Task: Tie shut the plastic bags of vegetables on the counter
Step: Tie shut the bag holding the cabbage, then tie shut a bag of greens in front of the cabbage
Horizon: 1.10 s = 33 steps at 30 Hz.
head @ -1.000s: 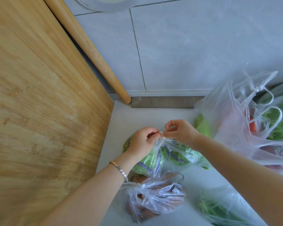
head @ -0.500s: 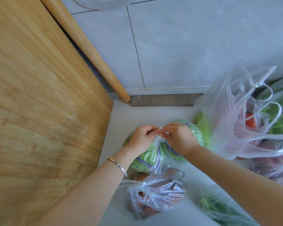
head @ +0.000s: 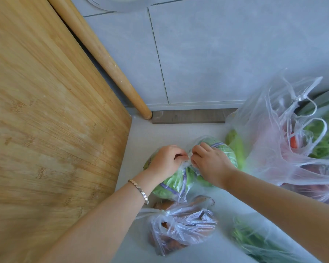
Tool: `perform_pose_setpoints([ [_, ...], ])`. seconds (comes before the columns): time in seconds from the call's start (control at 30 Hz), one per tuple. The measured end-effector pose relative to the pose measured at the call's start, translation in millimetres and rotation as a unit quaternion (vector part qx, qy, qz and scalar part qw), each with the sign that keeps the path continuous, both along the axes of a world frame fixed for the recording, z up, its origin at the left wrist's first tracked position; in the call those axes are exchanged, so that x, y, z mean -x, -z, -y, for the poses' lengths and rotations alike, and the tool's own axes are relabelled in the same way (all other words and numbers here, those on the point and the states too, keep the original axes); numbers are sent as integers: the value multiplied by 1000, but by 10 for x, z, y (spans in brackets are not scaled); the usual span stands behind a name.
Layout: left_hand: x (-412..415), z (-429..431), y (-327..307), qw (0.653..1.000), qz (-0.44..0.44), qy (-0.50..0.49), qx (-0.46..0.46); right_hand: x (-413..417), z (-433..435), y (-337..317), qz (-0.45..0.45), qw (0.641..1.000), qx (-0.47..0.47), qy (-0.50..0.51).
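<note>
1. Since a second ago: the right hand [head: 211, 164] has dropped from above the green-vegetable bag [head: 175, 185] to lie over its top. Both hands now meet at the bag's mouth. The bag itself holds its place.
2. Left hand [head: 165, 161], bracelet [head: 139, 188] at the wrist: fingers curled, pinching a twist of clear film at the bag's mouth.
3. Right hand: fingers curled, pinching the opposite twist, fingertips touching those of the left.
4. Green-vegetable bag: clear film with purple stripes, resting on the counter [head: 146, 133] short of its back edge, between the cutting board [head: 46, 130] on the left and the loose bags [head: 270, 133] at the right edge.
5. Knotted bag [head: 182, 230]: brown-orange contents, handles already tied, just beside the green-vegetable bag on the near side.
6. Bag of long greens [head: 254, 242]: towards the counter's near right. I cannot tell whether its mouth is tied.
7. Loose bags: the near one's mouth gapes, handles standing free. I judge them not yet tied.
8. Step in hand, as I read it: forming the knot on the green-vegetable bag. The fingers hide whether the ends are crossed.
9. Next move calls for: the two twists passed one under the other and drawn apart evenly, gently enough that the thin film does not tear.
</note>
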State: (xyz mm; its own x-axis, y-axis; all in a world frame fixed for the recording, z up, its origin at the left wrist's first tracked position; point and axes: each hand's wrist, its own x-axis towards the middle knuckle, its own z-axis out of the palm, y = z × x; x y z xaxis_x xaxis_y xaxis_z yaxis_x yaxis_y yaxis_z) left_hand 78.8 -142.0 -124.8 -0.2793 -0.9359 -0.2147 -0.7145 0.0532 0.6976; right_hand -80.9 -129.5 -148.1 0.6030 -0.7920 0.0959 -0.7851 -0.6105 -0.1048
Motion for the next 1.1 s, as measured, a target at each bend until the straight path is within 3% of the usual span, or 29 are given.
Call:
perform_pose_setpoints([
  [0.17,-45,57,37,993,84,11,79,46,-11,34,-33,999,7,-25],
  [0.37,-12,59,60,986,141,-56,71,-45,-9,-83,-36,998,-33,30],
  [0.5,64,73,-123,966,220,-37,132,-53,-79,-358,63,983,-125,121],
  [0.63,245,-127,-399,947,140,71,280,280,-247,-791,163,964,-179,113],
  [0.7,446,-326,-475,952,129,147,237,560,-392,-1001,155,970,-151,113],
  [0.77,728,-586,-470,967,121,195,110,862,-605,-1191,159,977,-89,109],
  [0.83,1000,-840,-413,956,128,264,17,1121,-817,-1293,189,975,-58,106],
  [0.93,1361,-1175,-202,920,156,360,19,1498,-1159,-1199,208,967,-16,149],
  [1.03,1597,-1329,-49,925,198,318,71,1774,-1462,-953,196,956,-17,216],
  [1.1,1742,-1394,-36,939,203,266,82,1917,-1712,-824,152,945,-86,278],
])
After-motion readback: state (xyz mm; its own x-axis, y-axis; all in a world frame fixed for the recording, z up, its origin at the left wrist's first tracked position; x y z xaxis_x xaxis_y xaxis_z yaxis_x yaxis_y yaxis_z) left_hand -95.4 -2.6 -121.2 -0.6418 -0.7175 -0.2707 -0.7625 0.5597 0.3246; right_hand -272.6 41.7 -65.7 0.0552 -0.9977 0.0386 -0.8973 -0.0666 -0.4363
